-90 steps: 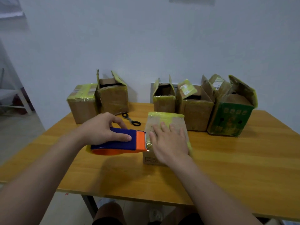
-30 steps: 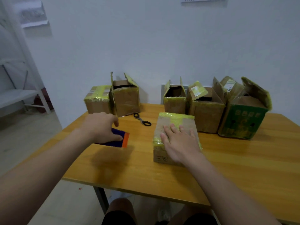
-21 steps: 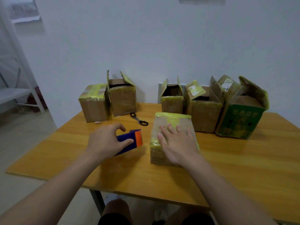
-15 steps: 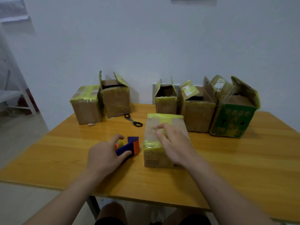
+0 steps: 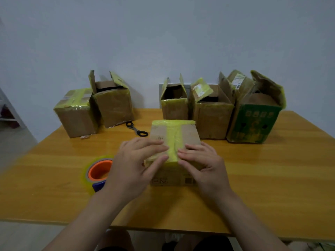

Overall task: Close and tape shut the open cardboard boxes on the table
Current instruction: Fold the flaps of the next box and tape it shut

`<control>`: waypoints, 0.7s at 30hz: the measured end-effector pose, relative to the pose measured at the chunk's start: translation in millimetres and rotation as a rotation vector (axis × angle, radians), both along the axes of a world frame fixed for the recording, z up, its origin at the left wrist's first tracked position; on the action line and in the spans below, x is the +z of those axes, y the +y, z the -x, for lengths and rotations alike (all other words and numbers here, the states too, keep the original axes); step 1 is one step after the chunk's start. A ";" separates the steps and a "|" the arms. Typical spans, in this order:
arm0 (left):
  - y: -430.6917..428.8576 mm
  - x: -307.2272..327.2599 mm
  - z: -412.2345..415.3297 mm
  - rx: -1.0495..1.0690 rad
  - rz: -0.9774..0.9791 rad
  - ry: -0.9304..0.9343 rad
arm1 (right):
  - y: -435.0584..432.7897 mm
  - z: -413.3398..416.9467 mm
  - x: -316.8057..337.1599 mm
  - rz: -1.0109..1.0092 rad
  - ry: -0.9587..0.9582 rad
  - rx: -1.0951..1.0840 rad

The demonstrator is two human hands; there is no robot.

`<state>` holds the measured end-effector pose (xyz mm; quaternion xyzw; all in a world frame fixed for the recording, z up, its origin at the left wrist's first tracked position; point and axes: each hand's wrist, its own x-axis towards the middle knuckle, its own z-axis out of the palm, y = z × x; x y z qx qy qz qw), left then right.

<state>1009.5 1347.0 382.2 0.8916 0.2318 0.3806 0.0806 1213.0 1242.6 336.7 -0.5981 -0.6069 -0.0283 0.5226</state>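
A small closed cardboard box [image 5: 183,134] with a yellow tape strip along its top seam stands in the middle of the table. My left hand [image 5: 134,167] and my right hand [image 5: 203,165] both press flat on the near end of its top, either side of the tape. The tape dispenser [image 5: 97,173], with its orange core, blue body and yellowish tape roll, lies on the table just left of my left hand. Open boxes stand at the back: one left [image 5: 112,102], two in the middle [image 5: 174,105] [image 5: 212,113], and a green one [image 5: 253,122] on the right.
A taped brown box [image 5: 76,113] sits at the back left. Black scissors [image 5: 136,129] lie behind the middle box. The wooden table [image 5: 272,178] has bare surface at the right and near edge. A white wall stands close behind the boxes.
My left hand put the tape dispenser down on the table and moved right onto the box top. My right hand stayed on the box, sliding toward its near edge.
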 end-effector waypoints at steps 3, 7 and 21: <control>10.5 -21.2 -23.7 -0.151 0.177 -0.001 | 3.6 -6.2 1.4 0.000 0.029 0.032; 26.7 -45.2 -34.5 -0.221 0.160 -0.109 | 6.1 -13.0 -3.9 -0.006 0.035 0.057; 35.0 -65.9 -29.6 -0.266 0.070 -0.187 | 6.1 -17.6 -25.3 -0.069 0.073 0.001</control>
